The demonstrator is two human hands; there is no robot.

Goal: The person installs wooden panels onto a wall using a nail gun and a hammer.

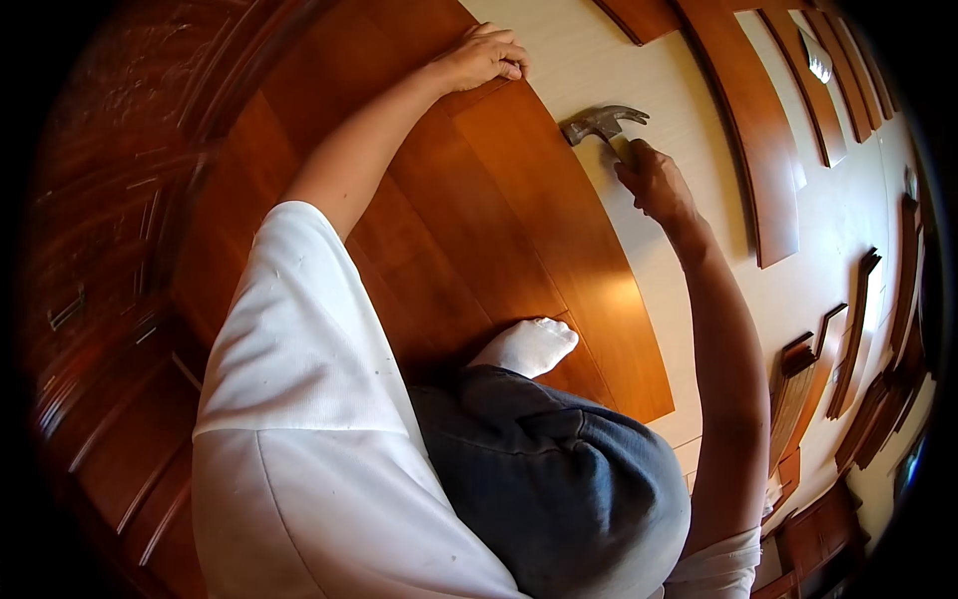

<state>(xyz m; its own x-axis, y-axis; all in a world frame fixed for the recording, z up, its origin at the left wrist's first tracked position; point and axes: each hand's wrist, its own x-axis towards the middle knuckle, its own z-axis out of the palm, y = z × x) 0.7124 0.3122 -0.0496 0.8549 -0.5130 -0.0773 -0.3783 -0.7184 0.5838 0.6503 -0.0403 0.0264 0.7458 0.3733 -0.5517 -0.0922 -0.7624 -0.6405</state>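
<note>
Reddish-brown wooden floorboards lie fitted together in front of me, ending in a long edge against a pale underlay. At the far end of that edge my left hand rests with its fingers curled and pressed together; whatever they may pinch is too small or hidden to tell. My right hand is wrapped round the handle of a claw hammer. The hammer's metal head hovers beside the edge of the boards, over the pale surface, with its claw pointing right.
Loose planks lie scattered over the pale floor to the right, with several stacked pieces farther down. Dark carved wooden furniture borders the left side. My white-socked foot is on the laid boards, beside my bent knee.
</note>
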